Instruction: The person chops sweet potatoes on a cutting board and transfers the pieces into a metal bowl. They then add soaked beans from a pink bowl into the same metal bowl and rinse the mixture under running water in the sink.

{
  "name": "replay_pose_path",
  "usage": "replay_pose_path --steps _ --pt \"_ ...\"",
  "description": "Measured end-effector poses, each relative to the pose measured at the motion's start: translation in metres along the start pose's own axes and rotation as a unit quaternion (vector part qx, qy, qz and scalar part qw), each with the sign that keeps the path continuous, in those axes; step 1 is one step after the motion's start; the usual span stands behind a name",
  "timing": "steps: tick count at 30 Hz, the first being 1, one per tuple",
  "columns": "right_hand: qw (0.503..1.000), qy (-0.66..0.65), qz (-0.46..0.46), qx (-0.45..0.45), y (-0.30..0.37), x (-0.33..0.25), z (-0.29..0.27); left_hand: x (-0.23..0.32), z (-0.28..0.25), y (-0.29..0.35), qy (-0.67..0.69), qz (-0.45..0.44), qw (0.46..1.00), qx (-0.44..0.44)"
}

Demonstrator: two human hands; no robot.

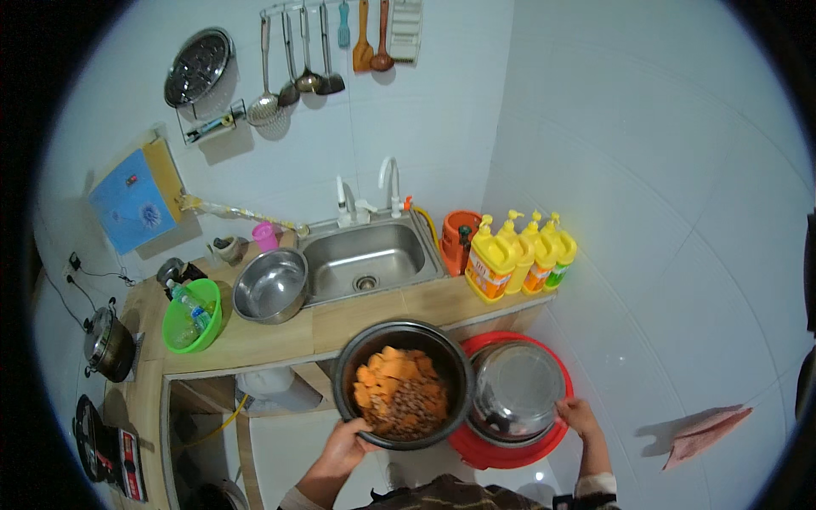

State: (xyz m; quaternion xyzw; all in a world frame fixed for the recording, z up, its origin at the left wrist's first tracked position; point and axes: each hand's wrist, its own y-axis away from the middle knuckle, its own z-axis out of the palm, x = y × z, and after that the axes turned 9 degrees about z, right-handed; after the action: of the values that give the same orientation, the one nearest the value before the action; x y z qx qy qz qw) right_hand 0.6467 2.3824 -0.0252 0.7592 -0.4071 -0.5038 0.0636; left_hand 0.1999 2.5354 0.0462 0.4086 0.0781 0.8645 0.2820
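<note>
My left hand (344, 446) is closed on the near-left rim of a dark-rimmed metal pot (343, 378), held out in front of me before the counter. Inside the pot lie orange chunks (387, 374) and a heap of small brown pieces like peanuts or beans (412, 406). To the right, my right hand (580, 416) is closed at the right edge of a round steel vessel (517, 387). That vessel sits within a red plastic basin (554, 438), lower than the counter. Whether it is upturned or covered by a lid I cannot tell.
The wooden counter (357, 321) carries a steel sink (367, 255), a steel bowl (270, 287), a green basin of bottles (191, 319) and several yellow pump bottles (493, 268). A lidded pot (110, 344) and a stove (98, 450) are at left. Utensils (306, 59) hang above.
</note>
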Motion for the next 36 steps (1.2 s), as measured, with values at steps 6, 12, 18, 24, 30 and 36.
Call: replay_pose_path --steps 6,12,18,24,30,36 --pt "0.994 -0.004 -0.099 -0.050 0.007 -0.124 0.095 0.068 -0.073 0.001 -0.004 0.070 0.996 0.049" --pt "0.985 -0.097 -0.146 -0.008 0.006 -0.223 0.141 0.102 -0.111 -0.006 0.018 0.091 0.990 0.107" --pt "0.985 -0.125 -0.112 -0.045 -0.033 -0.282 0.192 0.122 -0.116 -0.036 0.052 0.104 0.988 0.099" --pt "0.983 -0.068 -0.135 -0.100 -0.116 -0.318 0.229 0.147 -0.115 -0.118 0.028 0.015 0.997 0.075" --pt "0.978 0.018 -0.197 -0.067 -0.236 -0.335 0.246 0.157 -0.099 -0.216 0.020 -0.013 0.996 0.083" --pt "0.959 0.211 -0.188 0.013 -0.287 -0.394 0.249 0.184 -0.080 -0.289 -0.013 -0.026 0.998 0.063"
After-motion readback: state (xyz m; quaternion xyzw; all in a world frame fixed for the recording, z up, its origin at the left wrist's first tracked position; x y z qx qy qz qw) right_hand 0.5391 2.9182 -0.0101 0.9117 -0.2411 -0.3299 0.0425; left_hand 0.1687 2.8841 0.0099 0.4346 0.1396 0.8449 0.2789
